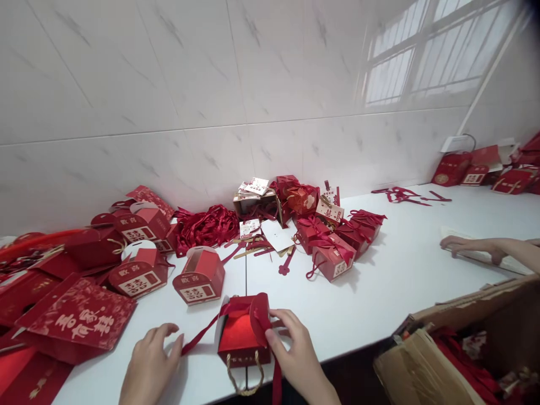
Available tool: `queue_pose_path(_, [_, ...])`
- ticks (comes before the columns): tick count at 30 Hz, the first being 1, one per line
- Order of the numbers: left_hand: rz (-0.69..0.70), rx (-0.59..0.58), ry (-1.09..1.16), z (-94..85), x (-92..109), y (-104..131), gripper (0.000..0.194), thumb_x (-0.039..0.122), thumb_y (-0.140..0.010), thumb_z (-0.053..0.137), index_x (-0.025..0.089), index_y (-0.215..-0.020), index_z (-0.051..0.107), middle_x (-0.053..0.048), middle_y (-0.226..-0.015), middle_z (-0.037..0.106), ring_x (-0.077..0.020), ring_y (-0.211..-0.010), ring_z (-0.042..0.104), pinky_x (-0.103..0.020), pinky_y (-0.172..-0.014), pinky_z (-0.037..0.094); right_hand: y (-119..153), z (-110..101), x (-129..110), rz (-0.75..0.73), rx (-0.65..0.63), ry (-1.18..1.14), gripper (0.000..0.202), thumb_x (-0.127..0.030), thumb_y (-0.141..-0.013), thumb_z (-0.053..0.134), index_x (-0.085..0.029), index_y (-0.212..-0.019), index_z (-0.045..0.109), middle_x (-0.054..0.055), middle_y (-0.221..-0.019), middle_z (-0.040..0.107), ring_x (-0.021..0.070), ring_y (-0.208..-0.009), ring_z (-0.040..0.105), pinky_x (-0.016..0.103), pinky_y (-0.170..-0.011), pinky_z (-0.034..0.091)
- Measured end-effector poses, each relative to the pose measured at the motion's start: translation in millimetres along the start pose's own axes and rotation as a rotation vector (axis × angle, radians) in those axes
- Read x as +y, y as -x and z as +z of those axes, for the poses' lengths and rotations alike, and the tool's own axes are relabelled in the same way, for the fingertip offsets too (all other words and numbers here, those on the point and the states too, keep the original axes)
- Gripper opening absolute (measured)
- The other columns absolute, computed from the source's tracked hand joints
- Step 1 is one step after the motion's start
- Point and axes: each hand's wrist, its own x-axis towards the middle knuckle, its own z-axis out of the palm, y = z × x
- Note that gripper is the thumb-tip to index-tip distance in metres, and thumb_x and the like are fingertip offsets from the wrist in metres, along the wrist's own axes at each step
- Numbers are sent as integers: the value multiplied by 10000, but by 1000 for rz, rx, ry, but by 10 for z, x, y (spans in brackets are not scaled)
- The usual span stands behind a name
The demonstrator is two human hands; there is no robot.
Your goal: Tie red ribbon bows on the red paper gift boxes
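A small red gift box (241, 333) with a twisted gold cord handle (246, 391) stands at the table's front edge. A dark red ribbon (205, 333) crosses its top; one end stretches left, the other hangs down on the right. My left hand (151, 360) is beside the left ribbon end, thumb and index finger apart. My right hand (293, 349) is at the box's right side, its thumb pressed on the ribbon by the rounded flap. An open-topped red box (199, 275) stands just behind.
Red boxes and bags (78, 323) crowd the left. A ribbon heap (208, 228), loose cards (276, 235) and ribbon-tied boxes (335, 257) lie along the back. At right are another person's hand (472, 247) and an open cardboard box (426, 365) at the table's edge.
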Motion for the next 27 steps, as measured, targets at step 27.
queue_pose_path(27, [-128,-417,753,-94,587,285,450,587,-682,620,179,-574,463,77,-518,320,-85,-469,278,-205,-459,215,-604,-638,-133,187,-169,-96,331,-525,-781,590,-203,-807,518,-72,-486,443,87,-440,327,213,-465,241])
